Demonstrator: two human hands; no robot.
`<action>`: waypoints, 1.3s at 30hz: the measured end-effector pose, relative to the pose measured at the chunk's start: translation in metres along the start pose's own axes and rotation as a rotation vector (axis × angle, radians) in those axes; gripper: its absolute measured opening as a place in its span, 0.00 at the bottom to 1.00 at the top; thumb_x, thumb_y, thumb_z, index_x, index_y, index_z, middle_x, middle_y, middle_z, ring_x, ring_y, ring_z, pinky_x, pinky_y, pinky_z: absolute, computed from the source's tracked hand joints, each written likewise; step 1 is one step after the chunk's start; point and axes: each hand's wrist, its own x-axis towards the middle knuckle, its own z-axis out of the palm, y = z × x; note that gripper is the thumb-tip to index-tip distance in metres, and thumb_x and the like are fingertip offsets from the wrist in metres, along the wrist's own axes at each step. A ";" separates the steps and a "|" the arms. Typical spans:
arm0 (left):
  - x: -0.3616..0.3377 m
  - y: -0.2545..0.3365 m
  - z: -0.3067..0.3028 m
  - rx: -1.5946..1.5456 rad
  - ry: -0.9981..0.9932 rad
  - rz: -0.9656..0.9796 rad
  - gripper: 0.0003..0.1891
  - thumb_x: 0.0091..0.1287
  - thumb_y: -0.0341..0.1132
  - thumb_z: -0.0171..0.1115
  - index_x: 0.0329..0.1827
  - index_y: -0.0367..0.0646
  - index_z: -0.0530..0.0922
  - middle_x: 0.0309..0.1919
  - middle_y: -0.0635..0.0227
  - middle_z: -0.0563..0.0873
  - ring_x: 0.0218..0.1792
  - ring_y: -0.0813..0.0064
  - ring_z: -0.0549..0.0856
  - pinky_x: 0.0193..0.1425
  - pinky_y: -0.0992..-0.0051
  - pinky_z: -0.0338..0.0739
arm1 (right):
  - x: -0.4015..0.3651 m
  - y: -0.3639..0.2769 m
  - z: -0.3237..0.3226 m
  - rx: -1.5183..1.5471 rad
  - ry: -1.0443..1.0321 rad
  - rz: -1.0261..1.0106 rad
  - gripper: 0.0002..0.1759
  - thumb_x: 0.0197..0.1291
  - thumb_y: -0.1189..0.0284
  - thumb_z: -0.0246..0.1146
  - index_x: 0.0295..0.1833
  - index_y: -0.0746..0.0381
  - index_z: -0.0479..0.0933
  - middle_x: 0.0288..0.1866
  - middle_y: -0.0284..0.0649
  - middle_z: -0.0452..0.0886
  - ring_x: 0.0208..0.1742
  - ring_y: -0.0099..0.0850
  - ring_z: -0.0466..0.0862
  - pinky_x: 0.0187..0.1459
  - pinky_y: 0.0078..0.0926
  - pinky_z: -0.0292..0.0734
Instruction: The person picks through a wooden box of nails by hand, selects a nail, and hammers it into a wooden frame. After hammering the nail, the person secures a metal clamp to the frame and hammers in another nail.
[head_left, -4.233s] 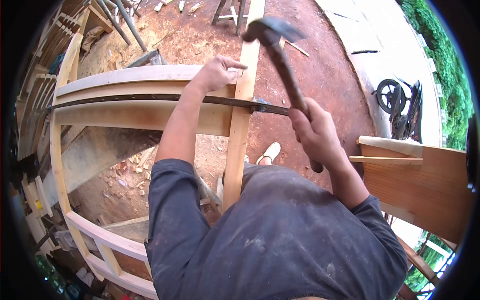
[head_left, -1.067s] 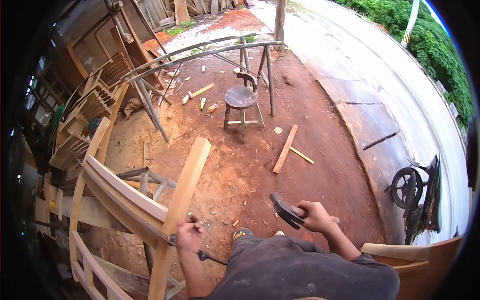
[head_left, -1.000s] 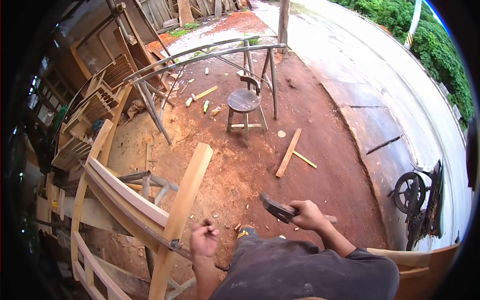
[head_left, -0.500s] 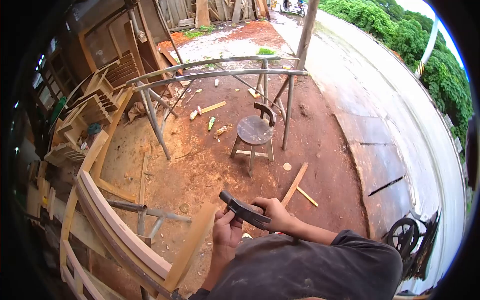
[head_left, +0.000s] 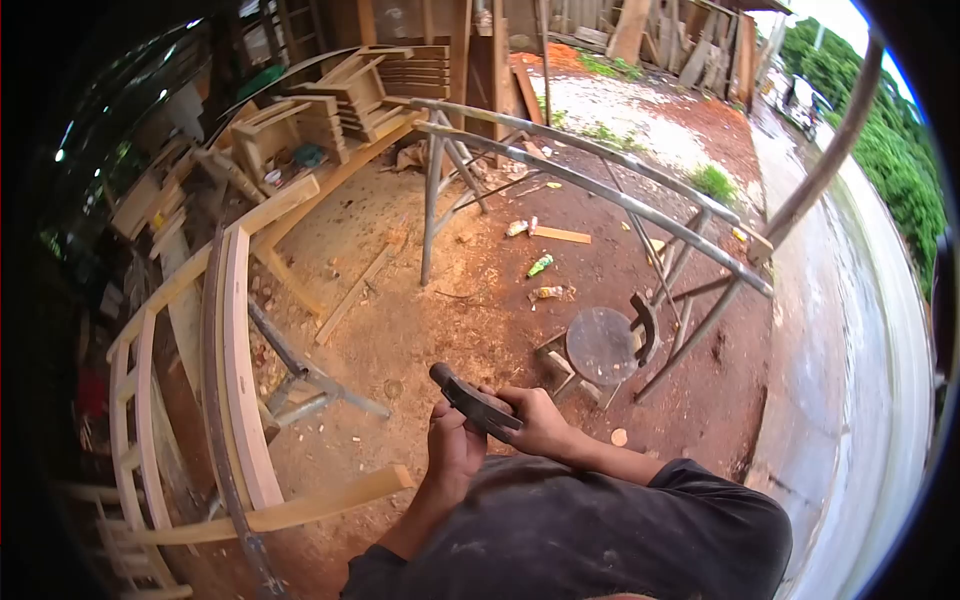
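Observation:
A dark hammer [head_left: 470, 399] is in front of my chest, its head pointing up and left. My right hand [head_left: 535, 418] is closed round the hammer near its lower right end. Just below the hammer's upper part is my left hand [head_left: 455, 440], its fingers pressed together at the hammer's underside; whatever they pinch is too small or hidden to name. To the left of my hands lies a curved wooden frame [head_left: 240, 370] with a pale board [head_left: 350, 497] across its near end.
A round stool [head_left: 601, 345] stands ahead to the right. Beyond it a metal trestle [head_left: 600, 178] spans the dirt floor. Bottles [head_left: 540, 265] and wood scraps lie on the ground. Wooden furniture parts [head_left: 350, 95] are piled at the back left. A pole [head_left: 830, 160] rises at the right.
The view has turned to the left, so the stool and trestle appear farther right. Both hands stay together at the hammer, which has shifted slightly left and up in the view.

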 end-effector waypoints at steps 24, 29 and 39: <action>0.296 0.146 -0.072 -0.346 0.625 0.433 0.04 0.65 0.21 0.55 0.38 0.34 0.77 0.36 0.57 0.82 0.34 0.67 0.82 0.40 0.66 0.78 | 0.402 0.053 0.036 -0.192 -0.468 -0.253 0.13 0.61 0.68 0.72 0.39 0.68 0.82 0.24 0.52 0.82 0.27 0.41 0.88 0.31 0.36 0.78; 0.317 0.218 -0.120 -0.323 0.589 0.474 0.10 0.62 0.24 0.60 0.25 0.46 0.70 0.24 0.70 0.76 0.22 0.77 0.72 0.25 0.73 0.66 | 0.488 0.038 0.064 -0.067 -0.545 -0.299 0.10 0.60 0.71 0.72 0.41 0.67 0.82 0.29 0.46 0.85 0.29 0.28 0.85 0.32 0.31 0.79; 0.383 0.334 -0.158 1.635 0.741 0.841 0.08 0.63 0.35 0.75 0.38 0.44 0.83 0.35 0.62 0.90 0.35 0.58 0.90 0.38 0.62 0.85 | 0.695 0.014 0.159 0.035 -0.967 -0.346 0.10 0.61 0.71 0.73 0.44 0.65 0.84 0.32 0.44 0.86 0.34 0.30 0.87 0.40 0.29 0.81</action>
